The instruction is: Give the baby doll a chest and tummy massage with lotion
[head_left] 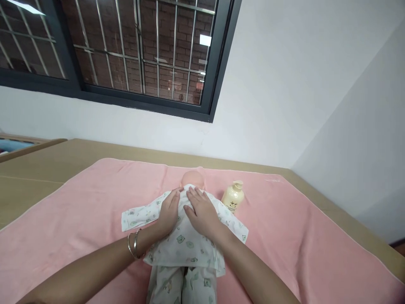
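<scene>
Shirt (pixel 190 249) is pressed by both hands (pixel 202 213), spread nearly flat, nothing visibly gripped — the bottle (pixel 233 196) could be toppled if the right is swung outward.

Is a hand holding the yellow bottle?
No, the bottle is on the pink blanket; the left hand and right hand both lie on the white shirt.

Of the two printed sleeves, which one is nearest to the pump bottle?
The right sleeve, outward of the right hand: the pump bottle is beside it. The left sleeve lies on the opposite side, by the left hand.
</scene>
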A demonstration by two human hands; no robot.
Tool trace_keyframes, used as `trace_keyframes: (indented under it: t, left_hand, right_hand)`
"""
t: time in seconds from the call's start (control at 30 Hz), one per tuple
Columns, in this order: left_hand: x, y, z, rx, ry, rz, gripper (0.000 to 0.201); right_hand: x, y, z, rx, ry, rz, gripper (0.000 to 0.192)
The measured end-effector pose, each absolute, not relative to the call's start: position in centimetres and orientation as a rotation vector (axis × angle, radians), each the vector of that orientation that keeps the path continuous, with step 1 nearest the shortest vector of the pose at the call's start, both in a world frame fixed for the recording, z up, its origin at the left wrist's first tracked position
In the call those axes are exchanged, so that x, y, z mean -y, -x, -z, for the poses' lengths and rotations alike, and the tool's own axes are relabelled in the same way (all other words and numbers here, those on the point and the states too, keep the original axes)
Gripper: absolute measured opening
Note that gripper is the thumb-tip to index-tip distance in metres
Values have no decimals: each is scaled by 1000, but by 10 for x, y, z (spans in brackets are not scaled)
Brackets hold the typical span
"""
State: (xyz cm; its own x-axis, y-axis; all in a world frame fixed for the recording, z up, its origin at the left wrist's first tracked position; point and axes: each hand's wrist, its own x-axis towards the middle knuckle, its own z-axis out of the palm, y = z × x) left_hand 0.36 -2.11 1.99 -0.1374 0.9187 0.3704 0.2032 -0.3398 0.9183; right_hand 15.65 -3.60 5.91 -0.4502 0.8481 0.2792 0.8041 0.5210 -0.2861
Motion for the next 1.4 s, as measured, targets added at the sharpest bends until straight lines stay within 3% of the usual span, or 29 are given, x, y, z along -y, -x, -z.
trace_keyframes:
  t: [0.13, 0.33, 0.53, 0.7, 0.8, 1.03, 1.27, 1.4]
  left_hand:
    - [24, -3, -19, -1286, -1516, -1512, 46]
    - [24, -3, -18, -1286, -1475, -1523, 47]
    - [24, -4, -18, -1300, -1512, -1519, 45]
    - [23, -5, -16, -1292, -1462, -1551, 44]
    - [23, -4, -16, -1291, -1493, -1541, 43]
    - [20, -2, -11, -1367, -1550, -1484, 42]
    - [15, -2, -5, -1427, -1605, -1484, 44]
    - [12, -3, -2, -1478, -1701, -1487, 43]
  right_hand:
    - [53, -148, -57, 2291, 1594, -76, 63]
    - [50, -153, -60, 2527, 1265, -107, 50]
    - [48, -152, -57, 2287, 1617, -77, 59]
    - [65, -143, -54, 2491, 1295, -49, 52]
    - [52, -150, -61, 2463, 1351, -169, 48]
    - [51, -150, -59, 2229, 1707, -134, 66]
    - [68, -140, -55, 2480, 1272, -129, 51]
    - [39, -151, -63, 2288, 1614, -241, 62]
